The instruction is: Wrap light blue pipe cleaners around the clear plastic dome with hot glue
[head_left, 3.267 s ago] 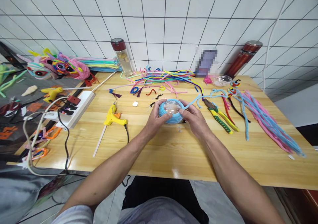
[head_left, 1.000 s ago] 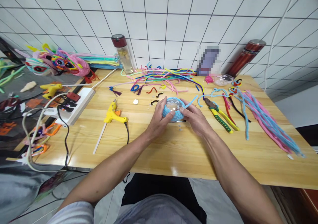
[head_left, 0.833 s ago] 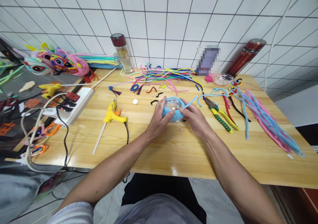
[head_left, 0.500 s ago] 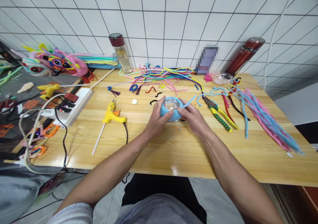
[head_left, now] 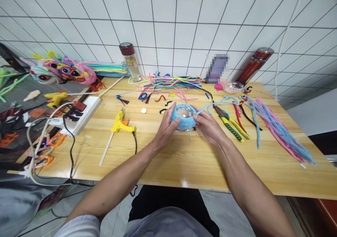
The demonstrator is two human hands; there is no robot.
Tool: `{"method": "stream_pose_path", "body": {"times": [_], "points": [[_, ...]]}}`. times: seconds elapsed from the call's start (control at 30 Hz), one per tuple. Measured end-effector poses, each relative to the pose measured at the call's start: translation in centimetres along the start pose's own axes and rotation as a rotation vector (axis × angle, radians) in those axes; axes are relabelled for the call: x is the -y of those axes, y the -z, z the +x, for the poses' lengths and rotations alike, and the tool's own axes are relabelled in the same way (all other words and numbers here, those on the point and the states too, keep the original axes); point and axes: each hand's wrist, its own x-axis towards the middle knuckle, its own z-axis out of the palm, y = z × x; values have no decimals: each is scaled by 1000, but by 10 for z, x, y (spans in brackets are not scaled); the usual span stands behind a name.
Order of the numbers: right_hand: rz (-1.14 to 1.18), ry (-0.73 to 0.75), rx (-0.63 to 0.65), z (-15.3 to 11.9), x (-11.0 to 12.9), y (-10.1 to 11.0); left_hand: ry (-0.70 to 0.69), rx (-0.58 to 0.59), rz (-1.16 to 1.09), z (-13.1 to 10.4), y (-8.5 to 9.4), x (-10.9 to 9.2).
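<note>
Between my hands is a clear plastic dome (head_left: 185,111) with light blue pipe cleaner (head_left: 184,123) wound in rings around its side. My left hand (head_left: 168,124) grips it from the left, the thumb lying on the blue rings. On the right, my right hand (head_left: 207,125) pinches the rim, where a loose blue end sticks out up and to the right. Partly under the dome lies a thin dark tool (head_left: 190,129), its kind hidden. Pliers (head_left: 231,124) with green and yellow handles rest to the right of my right hand.
A yellow glue gun (head_left: 122,126) lies left of my hands, near a white power strip (head_left: 83,116). Pink and blue pipe cleaners (head_left: 284,131) spread on the right. At the back are mixed pipe cleaners (head_left: 173,82), a glass bottle (head_left: 131,63) and a red flask (head_left: 255,66).
The dome is tilted a little, so more of the blue rings' near side shows. Both hands still hold it, and the whole view has shifted slightly.
</note>
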Motion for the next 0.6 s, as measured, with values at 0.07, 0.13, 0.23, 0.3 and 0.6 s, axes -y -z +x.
{"method": "stream_pose_path", "body": {"times": [0.07, 0.13, 0.23, 0.3, 0.6], "points": [[18, -4, 15, 0, 2, 2, 29, -32, -73, 1, 0, -1], [32, -8, 37, 1, 2, 4, 86, -61, -175, 3, 0, -1], [24, -23, 64, 2, 2, 5, 202, -60, -331, 7, -2, 2], [0, -39, 75, 2, 1, 6, 256, -36, -406, 8, -3, 4], [-75, -17, 100, -2, 6, 9, 204, 60, -428, 7, -2, -3]]}}
